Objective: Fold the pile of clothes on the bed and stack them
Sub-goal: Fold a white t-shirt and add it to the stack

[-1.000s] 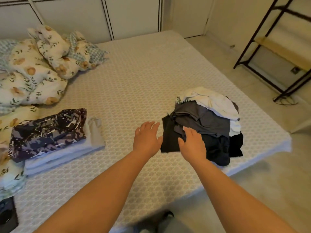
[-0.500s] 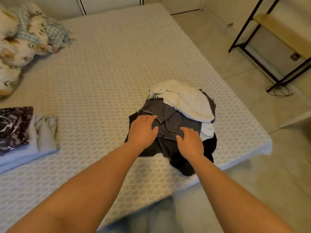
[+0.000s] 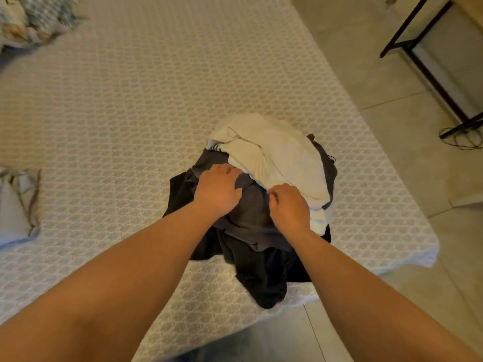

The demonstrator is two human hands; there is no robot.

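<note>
A heap of unfolded clothes lies near the bed's right front corner: a white garment (image 3: 277, 155) on top, a grey garment (image 3: 252, 212) under it, black cloth (image 3: 264, 280) at the bottom, hanging toward the edge. My left hand (image 3: 218, 190) grips the grey garment's upper left part with curled fingers. My right hand (image 3: 287, 206) pinches the grey garment just below the white one. A stack of folded clothes (image 3: 15, 205) sits at the left edge, partly cut off.
The bed (image 3: 125, 105) has a pale honeycomb-patterned cover. A floral duvet (image 3: 28, 19) is bunched at the far left corner. Tiled floor (image 3: 407, 142) lies to the right, with a black metal rack (image 3: 423, 66) and a cable beside it.
Both hands reached onto the clothes heap and curled their fingers into the grey garment. The view tilted down and right, pushing the folded stack and duvet toward the frame's edge.
</note>
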